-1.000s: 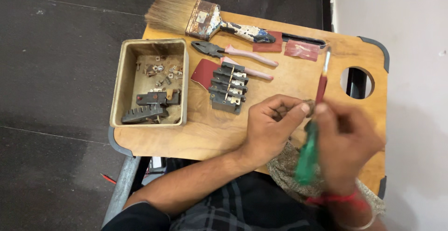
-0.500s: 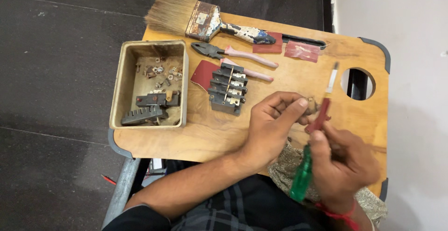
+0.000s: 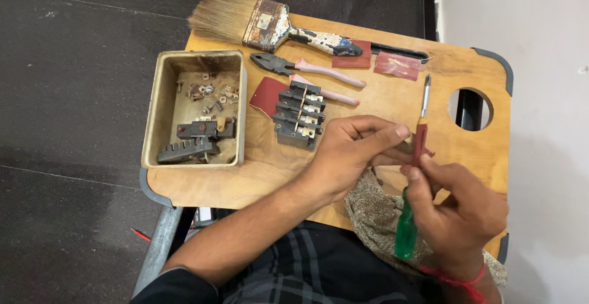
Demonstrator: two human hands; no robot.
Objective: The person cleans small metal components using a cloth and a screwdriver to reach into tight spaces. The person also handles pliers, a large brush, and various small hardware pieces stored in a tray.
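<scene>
Wooden desk board (image 3: 257, 175); dark tiled floor (image 3: 73, 95); white wall (image 3: 546, 46).

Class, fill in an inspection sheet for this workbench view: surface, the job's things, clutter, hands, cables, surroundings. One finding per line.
Surface: wooden board with a round hole near its right edge.
Job's things: green-handled screwdriver, shaft pointing away from the person; whatever small part it meets is hidden by fingers.
Clutter: paintbrush, pliers, black switch block, metal tray holding screws and black parts, red sandpaper pieces, patterned cloth.
Hands: left hand pinches at the screwdriver's shaft; right hand grips its handle.
Cables: nothing seen.
Surroundings: dark floor, pale wall.
</scene>
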